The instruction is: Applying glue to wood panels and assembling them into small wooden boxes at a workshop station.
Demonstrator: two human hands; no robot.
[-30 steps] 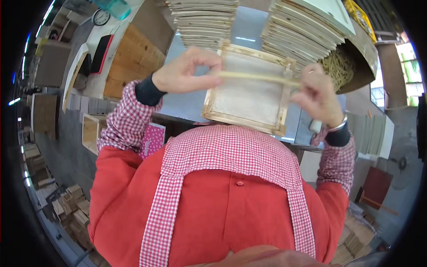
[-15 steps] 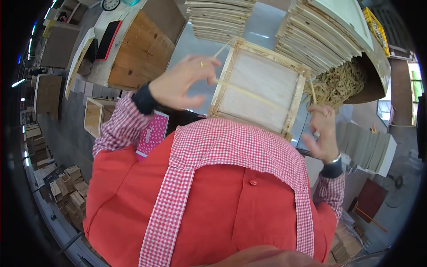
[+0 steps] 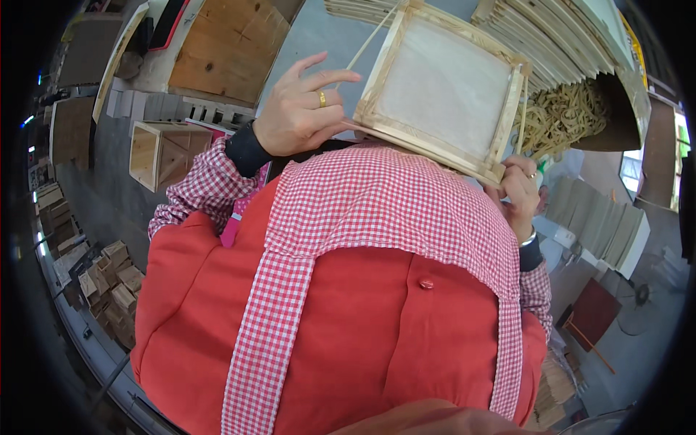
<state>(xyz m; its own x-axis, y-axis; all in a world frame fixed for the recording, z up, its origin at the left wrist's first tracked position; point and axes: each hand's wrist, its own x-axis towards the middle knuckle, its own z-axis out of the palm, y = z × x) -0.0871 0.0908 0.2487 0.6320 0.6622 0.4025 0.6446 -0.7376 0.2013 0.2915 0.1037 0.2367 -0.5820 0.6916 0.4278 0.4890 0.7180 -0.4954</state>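
A shallow wooden frame [image 3: 377,83] with a pale, cloudy panel [image 3: 446,87] lies tilted in front of my apron. A thin tan band [image 3: 367,45] runs off its far left corner, stretched down to my left hand [image 3: 308,109]. That hand pinches the band beside the near left corner, its upper fingers spread. Along the right side the band [image 3: 522,116] continues toward my right hand [image 3: 518,190]. The right fingers are curled around the near right corner; the exact grip there is partly hidden.
A heap of tan bands [image 3: 565,119] spills from a box [image 3: 627,109] at the right. Stacked frames [image 3: 547,51] stand behind, with a wooden cabinet [image 3: 225,51] at far left. An open wooden box [image 3: 156,156] sits lower left. Grey boards [image 3: 594,221] stand at right.
Both hands have come nearer to my body, at the frame's near corners. The band that crossed the panel's middle no longer lies there. The frame has shifted up and right in view.
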